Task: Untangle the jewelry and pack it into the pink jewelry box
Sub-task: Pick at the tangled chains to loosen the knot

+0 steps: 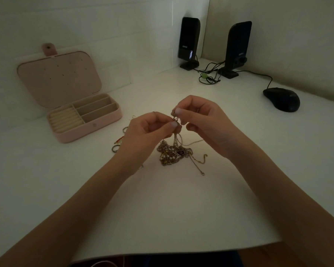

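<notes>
A tangled clump of chains, pearls and a dark red pendant [174, 153] lies on the white desk, with strands rising up to my hands. My left hand [150, 130] and my right hand [202, 120] both pinch a small metal piece of the tangle between thumb and fingertips, held above the clump. The pink jewelry box [89, 128] stands open at the left, lid leaning back against the wall, its ring rolls and compartments showing. Loose rings [115, 148] and a small red-and-gold piece [118, 140] lie beside my left wrist.
Two black speakers [189, 43] [237, 49] with bundled cables [208, 77] stand at the back corner. A black mouse [281, 99] rests at the right. The white desk's front edge [162, 249] runs below my forearms.
</notes>
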